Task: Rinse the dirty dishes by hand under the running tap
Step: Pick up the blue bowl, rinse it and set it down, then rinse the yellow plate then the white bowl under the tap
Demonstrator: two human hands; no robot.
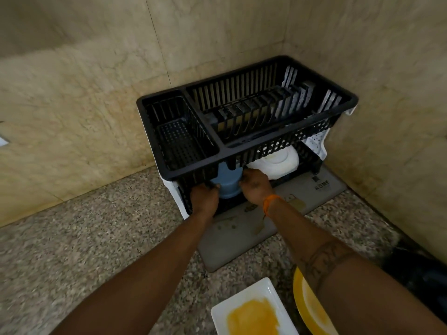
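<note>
A blue bowl (228, 182) sits upside down on the lower shelf of a black two-tier dish rack (198, 163). My left hand (204, 199) grips its left side and my right hand (256, 187) grips its right side, both reaching under the top tier. An upturned white dish (280, 163) lies to the right of the bowl on the same shelf. Near the bottom edge lies a white rectangular plate (251, 310) smeared with yellow, and a yellow plate (307, 308) is partly hidden under my right forearm. No tap or sink is in view.
The rack stands on a grey drying mat (239, 243) in the corner of a speckled granite counter (96, 238), with beige stone walls (96, 81) behind and to the right. The rack's top tier holds no dishes.
</note>
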